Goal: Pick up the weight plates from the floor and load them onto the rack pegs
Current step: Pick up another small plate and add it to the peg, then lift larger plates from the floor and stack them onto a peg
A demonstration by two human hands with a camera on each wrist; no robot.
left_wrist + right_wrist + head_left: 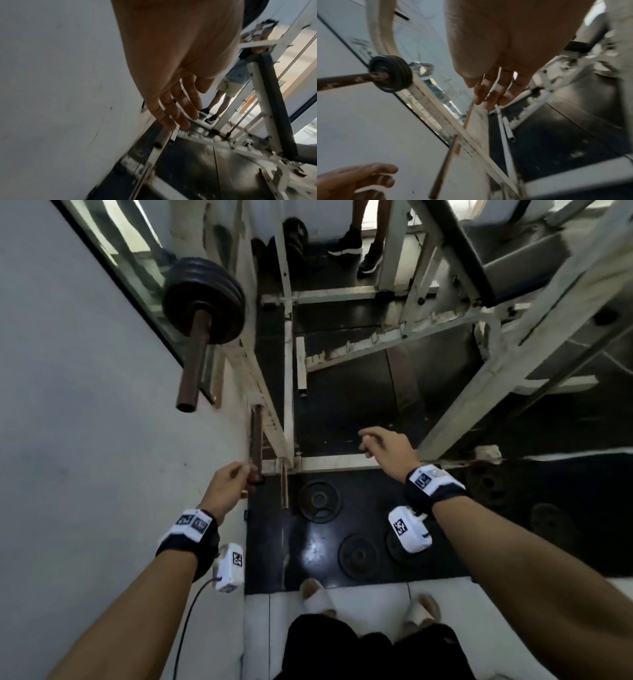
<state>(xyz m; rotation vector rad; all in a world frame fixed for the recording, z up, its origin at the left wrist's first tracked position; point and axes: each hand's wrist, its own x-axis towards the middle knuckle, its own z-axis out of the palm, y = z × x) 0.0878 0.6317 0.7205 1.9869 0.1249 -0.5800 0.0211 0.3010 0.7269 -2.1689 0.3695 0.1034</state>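
Three black weight plates lie flat on the dark floor mat: one (319, 501) near the rack's foot, one (359, 556) closer to me, and a third (394, 546) half hidden by my right wrist camera. The white rack (260, 392) stands along the wall. Its upper peg (190, 371) carries a stack of black plates (203, 301) (392, 73). The lower rusty peg (256, 446) (443, 169) is bare. My left hand (239, 477) (181, 117) hangs empty, with relaxed fingers, beside that peg's tip. My right hand (368, 443) (491, 100) hovers empty over the rack's base bar, fingers loose.
A white wall (85, 440) and a mirror (137, 268) close off the left. A white bench frame (479, 378) fills the right. Another person's legs (356, 248) stand behind the rack. More dark plates (486, 484) lie at the right. My slippered feet (315, 594) stand on white tiles.
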